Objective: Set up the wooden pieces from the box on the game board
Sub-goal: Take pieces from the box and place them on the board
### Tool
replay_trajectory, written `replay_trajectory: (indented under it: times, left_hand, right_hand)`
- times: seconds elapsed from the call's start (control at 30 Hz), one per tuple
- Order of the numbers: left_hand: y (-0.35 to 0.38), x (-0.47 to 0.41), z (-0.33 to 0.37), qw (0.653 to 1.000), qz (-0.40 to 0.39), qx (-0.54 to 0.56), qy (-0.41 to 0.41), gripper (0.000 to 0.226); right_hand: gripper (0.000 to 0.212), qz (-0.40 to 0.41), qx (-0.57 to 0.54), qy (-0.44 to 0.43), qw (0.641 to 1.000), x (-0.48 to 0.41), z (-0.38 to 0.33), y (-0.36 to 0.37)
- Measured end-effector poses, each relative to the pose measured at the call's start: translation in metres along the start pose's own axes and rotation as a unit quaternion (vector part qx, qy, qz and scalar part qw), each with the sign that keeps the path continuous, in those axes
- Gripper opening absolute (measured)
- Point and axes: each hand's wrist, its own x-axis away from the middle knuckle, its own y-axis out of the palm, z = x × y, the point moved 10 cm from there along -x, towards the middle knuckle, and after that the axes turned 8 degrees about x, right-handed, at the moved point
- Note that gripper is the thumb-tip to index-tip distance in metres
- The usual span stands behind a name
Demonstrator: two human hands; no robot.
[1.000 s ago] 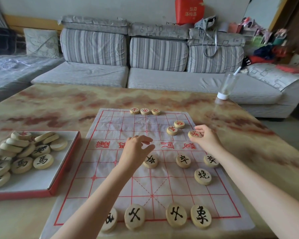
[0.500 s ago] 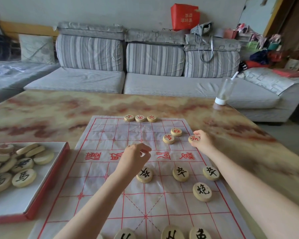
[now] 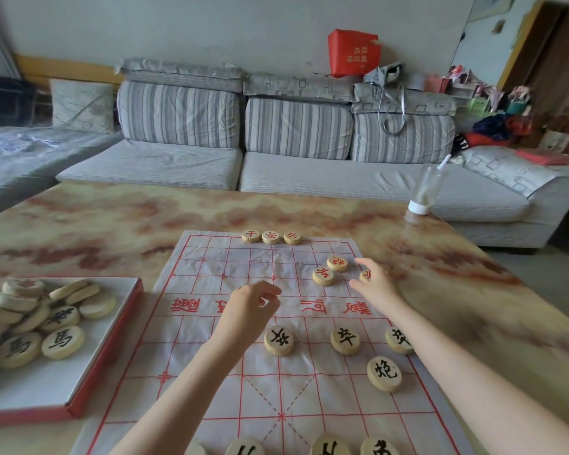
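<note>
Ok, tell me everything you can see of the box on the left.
The box is a shallow open tray with red outer walls and a white inside, cardboard by the look of it. It lies flat on the marbled table, left of the game board; whether they touch is unclear. Round wooden pieces are piled in its left part, several showing black characters. The frame cuts off its left end. Neither the left hand nor the right hand touches it.
</note>
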Motion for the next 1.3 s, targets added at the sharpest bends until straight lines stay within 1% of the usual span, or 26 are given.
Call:
replay_trajectory:
  times: [0.1, 0.23, 0.37, 0.47, 0.63, 0.73, 0.87, 0.93, 1.03, 1.13, 1.2, 1.3]
  left_hand:
    - [-0.014, 0.007, 0.001, 1.0, 0.008, 0.016, -0.008, 0.028]
    - [-0.041, 0.017, -0.006, 0.999, 0.01, 0.013, -0.033, 0.036]
    - [-0.081, 0.033, -0.023, 0.998, 0.022, 0.0, -0.056, 0.032]
    - [-0.121, 0.048, -0.037, 0.996, 0.054, -0.016, -0.065, 0.028]
    - [-0.187, 0.078, -0.068, 0.988, 0.112, -0.059, -0.088, 0.023]
    - [-0.222, 0.099, -0.089, 0.983, 0.135, -0.057, -0.108, 0.024]
    - [-0.26, 0.122, -0.113, 0.975, 0.182, -0.053, -0.113, 0.019]
    - [-0.268, 0.126, -0.121, 0.972, 0.181, -0.095, -0.113, 0.023]
    - [-0.272, 0.127, -0.131, 0.955, 0.174, -0.204, -0.124, 0.029]
    - [-0.269, 0.122, -0.138, 0.932, 0.164, -0.308, -0.102, 0.041]
    - [-0.267, 0.119, -0.142, 0.923, 0.158, -0.33, -0.12, 0.039]
    - [-0.264, 0.115, -0.144, 0.915, 0.155, -0.345, -0.14, 0.033]
  right_hand:
    - [0.043, -0.035, -0.029, -0.046, 0.998, 0.018, -0.036, 0.008]
    - [0.04, -0.124, -0.065, -0.074, 0.987, 0.042, -0.083, 0.028]
    - [0.038, -0.203, -0.071, -0.115, 0.97, 0.072, -0.136, 0.048]
    - [0.038, -0.237, -0.061, -0.156, 0.957, 0.097, -0.178, 0.063]
    - [0.037, -0.272, -0.055, -0.198, 0.94, 0.132, -0.237, 0.097]
    - [0.038, -0.284, -0.033, -0.229, 0.931, 0.15, -0.268, 0.122]
    - [0.039, -0.277, -0.018, -0.258, 0.925, 0.165, -0.301, 0.148]
    - [0.041, -0.264, -0.002, -0.273, 0.925, 0.17, -0.315, 0.159]
    - [0.043, -0.239, 0.071, -0.291, 0.924, 0.176, -0.332, 0.177]
    - [0.043, -0.21, 0.12, -0.344, 0.907, 0.185, -0.354, 0.195]
    - [0.044, -0.199, 0.139, -0.362, 0.9, 0.188, -0.363, 0.207]
    - [0.047, -0.195, 0.158, -0.352, 0.902, 0.188, -0.368, 0.218]
